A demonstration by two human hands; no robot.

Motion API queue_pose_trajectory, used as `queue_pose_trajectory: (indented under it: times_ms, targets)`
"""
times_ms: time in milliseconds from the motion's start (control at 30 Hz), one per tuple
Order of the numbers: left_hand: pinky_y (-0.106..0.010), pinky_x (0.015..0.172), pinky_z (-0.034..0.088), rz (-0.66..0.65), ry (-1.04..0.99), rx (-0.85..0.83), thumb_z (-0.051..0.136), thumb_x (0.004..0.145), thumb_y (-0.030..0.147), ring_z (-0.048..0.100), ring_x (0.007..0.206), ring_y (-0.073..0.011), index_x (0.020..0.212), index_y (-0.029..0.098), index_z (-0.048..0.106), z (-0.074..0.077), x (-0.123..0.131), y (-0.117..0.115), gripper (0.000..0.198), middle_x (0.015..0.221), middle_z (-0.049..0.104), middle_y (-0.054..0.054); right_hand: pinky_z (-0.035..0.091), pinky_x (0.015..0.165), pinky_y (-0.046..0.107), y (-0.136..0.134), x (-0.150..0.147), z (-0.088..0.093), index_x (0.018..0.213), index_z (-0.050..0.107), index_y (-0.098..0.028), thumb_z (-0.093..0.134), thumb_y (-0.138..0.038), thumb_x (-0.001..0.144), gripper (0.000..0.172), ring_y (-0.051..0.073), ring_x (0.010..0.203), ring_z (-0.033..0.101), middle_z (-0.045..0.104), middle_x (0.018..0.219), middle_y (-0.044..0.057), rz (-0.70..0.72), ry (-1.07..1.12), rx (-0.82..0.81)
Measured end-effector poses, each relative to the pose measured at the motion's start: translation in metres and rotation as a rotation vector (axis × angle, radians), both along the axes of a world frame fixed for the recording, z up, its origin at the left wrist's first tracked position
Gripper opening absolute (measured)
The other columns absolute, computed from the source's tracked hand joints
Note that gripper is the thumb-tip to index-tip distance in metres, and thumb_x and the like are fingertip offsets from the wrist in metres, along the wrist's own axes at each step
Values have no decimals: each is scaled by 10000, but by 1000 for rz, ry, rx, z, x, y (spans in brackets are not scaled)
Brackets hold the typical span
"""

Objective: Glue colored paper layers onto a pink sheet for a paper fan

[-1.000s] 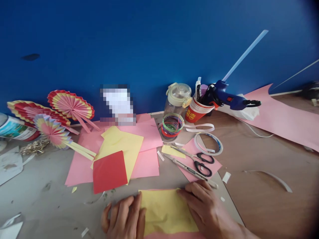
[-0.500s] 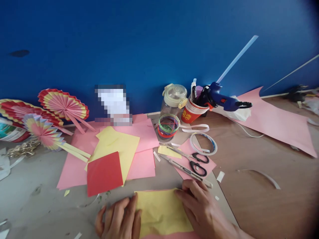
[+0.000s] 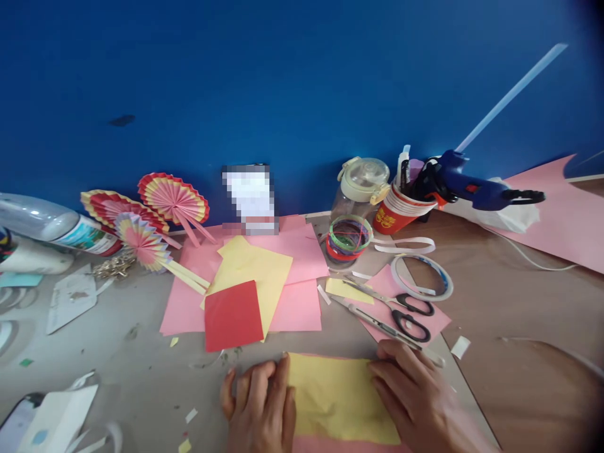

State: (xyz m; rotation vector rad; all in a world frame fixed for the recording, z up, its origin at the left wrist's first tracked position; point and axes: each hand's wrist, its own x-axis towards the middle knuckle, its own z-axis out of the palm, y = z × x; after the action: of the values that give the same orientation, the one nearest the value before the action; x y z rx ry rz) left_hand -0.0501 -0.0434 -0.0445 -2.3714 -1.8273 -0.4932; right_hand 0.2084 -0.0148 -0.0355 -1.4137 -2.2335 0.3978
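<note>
A yellow paper sheet (image 3: 337, 396) lies on a pink sheet (image 3: 330, 445) at the near edge of the grey table (image 3: 117, 365). My left hand (image 3: 259, 409) rests flat on the yellow sheet's left edge, fingers stretched out. Over on the sheet's right edge my right hand (image 3: 415, 396) lies flat, fingers spread. Neither hand holds anything. Just beyond my right fingers are a utility knife (image 3: 377, 324) and black-handled scissors (image 3: 401, 308).
Red (image 3: 233, 314), yellow (image 3: 257, 274) and pink papers are stacked mid-table. Folded paper fans (image 3: 151, 217) lean at the blue wall. A jar (image 3: 361, 189), a tub of rubber bands (image 3: 349, 238), a cup with a blue glue gun (image 3: 467, 185), a tape roll (image 3: 421, 277) and a bottle (image 3: 56, 226) stand around.
The view has swung left, so everything sits further right in the picture. Both hands stay flat on the yellow sheet in the same places.
</note>
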Motion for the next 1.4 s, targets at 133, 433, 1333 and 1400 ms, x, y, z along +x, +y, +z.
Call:
queue_pose_trajectory:
  times_ms: [133,433,1333,1400]
  targets:
    - [-412,1104,198,-6,34,-2,535,856,270,606,814,-165,1185,268,620,3,-1,1,340,888,659,-15,490,588,358,1,0,3,774,600,-219,432,-98,875,231,209,712,558,543,872,82,-8,18,0]
    - [-431,1107,196,-74,92,81,533,853,261,601,797,-174,1143,247,627,2,-2,4,305,868,667,-20,449,780,447,2,-23,21,1110,612,-227,541,-281,848,277,287,960,534,626,1039,99,146,3,247]
    - [-408,1079,200,-55,49,12,546,858,255,593,813,-153,1184,258,621,9,-4,3,334,877,657,-6,411,858,496,2,-18,7,1172,609,-246,564,-224,820,356,337,1114,495,559,1314,78,132,-217,117]
    - [-408,1066,212,-66,73,35,550,852,261,594,820,-157,1173,255,624,9,-6,3,330,881,656,-6,399,886,511,-2,-7,9,1210,588,-251,550,-219,826,387,340,1161,467,517,1358,94,110,-216,144]
